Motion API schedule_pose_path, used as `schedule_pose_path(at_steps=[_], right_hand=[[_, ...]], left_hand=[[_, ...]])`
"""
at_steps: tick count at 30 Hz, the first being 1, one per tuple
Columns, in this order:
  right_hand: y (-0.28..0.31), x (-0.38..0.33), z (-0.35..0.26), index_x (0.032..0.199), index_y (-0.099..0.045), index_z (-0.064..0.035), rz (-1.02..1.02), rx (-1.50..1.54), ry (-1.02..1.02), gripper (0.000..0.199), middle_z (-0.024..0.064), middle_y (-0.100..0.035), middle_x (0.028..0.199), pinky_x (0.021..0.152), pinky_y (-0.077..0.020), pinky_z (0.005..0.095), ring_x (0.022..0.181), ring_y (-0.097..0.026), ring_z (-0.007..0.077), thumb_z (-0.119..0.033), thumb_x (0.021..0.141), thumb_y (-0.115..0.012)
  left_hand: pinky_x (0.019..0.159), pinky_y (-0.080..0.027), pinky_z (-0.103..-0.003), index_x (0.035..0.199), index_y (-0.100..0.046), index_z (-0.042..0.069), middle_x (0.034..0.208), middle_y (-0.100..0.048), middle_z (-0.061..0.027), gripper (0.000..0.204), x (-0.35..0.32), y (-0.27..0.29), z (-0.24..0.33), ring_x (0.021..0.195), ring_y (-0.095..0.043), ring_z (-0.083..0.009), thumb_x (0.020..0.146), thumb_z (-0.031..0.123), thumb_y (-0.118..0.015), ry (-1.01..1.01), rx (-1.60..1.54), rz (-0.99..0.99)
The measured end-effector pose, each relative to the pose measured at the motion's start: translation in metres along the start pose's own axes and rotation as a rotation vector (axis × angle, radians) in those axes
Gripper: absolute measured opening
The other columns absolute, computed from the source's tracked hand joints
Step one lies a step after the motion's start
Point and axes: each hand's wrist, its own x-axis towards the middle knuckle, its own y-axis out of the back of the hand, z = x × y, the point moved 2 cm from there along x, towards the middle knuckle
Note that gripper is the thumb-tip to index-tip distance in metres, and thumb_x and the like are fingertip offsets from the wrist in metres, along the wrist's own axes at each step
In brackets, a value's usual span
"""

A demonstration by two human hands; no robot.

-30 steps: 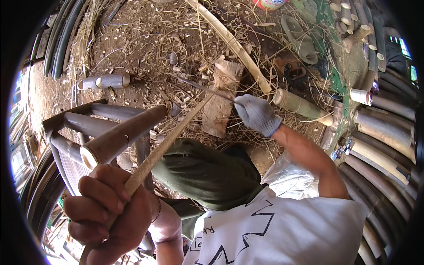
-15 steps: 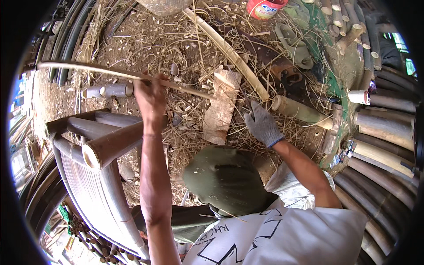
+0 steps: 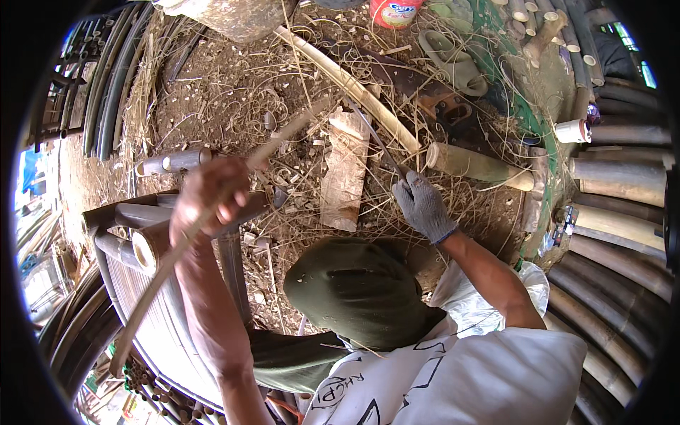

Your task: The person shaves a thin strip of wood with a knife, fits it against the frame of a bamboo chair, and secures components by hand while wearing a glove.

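The left hand (image 3: pixel 205 198) is bare and closed around a long split bamboo strip (image 3: pixel 212 216). The strip runs diagonally from near left to far centre, its far end reaching over the litter of shavings (image 3: pixel 234 99) on the ground. The grip sits roughly at mid-length, fingers wrapped over the top face.

The right hand (image 3: pixel 423 205) wears a grey work glove and is closed on the handle of a thin dark blade (image 3: pixel 375 138) that points away toward the far side. It lies just beside a short cut bamboo section (image 3: pixel 474 164) and near a flat wooden chopping block (image 3: pixel 345 170).

Handling judgement:
- The strip appears light and narrow, stiff along its length but likely springy at the unsupported ends.
- Split edges probably carry sharp fibres; the bare hand is exposed to splinters.
- Holding near mid-length balances the strip; a grip closer to the working end would reduce whip.
- The outer skin is likely smooth and may slide through a loose grip.

Whole bamboo poles (image 3: pixel 616 205) are stacked at right; darker poles (image 3: pixel 134 219) lie at near left under the strip.
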Motion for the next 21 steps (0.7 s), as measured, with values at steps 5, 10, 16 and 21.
schedule_pose_path(at_steps=[5,10,16,21], right_hand=[[-0.012,0.010,0.013,0.110,-0.065,0.0008,0.042,-0.186,0.123,0.034,0.0229,-0.068,0.098,0.072,-0.0578,0.0461,0.082,-0.069,0.0402,-0.030,0.097,-0.060],[-0.020,0.018,-0.002,0.110,-0.065,0.0020,-0.061,-0.237,0.146,0.029,0.0222,-0.069,0.096,0.073,-0.0582,0.0457,0.082,-0.069,0.0399,-0.024,0.097,-0.060],[-0.015,0.034,-0.023,0.113,-0.064,0.0001,-0.174,-0.175,0.190,0.030,0.0233,-0.068,0.097,0.071,-0.0580,0.0445,0.083,-0.069,0.0387,-0.025,0.097,-0.061],[-0.022,0.050,-0.024,0.105,-0.063,-0.0014,-0.351,-0.325,0.245,0.026,0.0219,-0.067,0.087,0.068,-0.0575,0.0463,0.079,-0.069,0.0380,-0.024,0.099,-0.053]], left_hand=[[0.038,-0.051,-0.021,0.103,-0.063,-0.011,0.080,-0.068,-0.0152,0.038,-0.025,-0.029,-0.030,0.048,-0.059,-0.0084,0.092,0.025,-0.071,-0.030,0.738,-0.116],[0.035,-0.045,-0.024,0.096,-0.063,-0.010,0.065,-0.063,-0.0090,0.025,-0.024,-0.050,-0.030,0.047,-0.060,-0.0098,0.095,0.014,-0.059,0.249,0.674,0.017],[0.034,-0.038,-0.021,0.112,-0.065,-0.011,0.061,-0.059,-0.0073,0.035,-0.012,-0.065,-0.021,0.040,-0.050,-0.0062,0.098,0.014,-0.045,0.514,0.549,0.210],[0.032,-0.038,-0.020,0.111,-0.065,-0.011,0.062,-0.061,-0.0080,0.036,-0.013,-0.058,-0.023,0.038,-0.050,-0.0061,0.099,0.015,-0.045,0.576,0.446,0.250]])
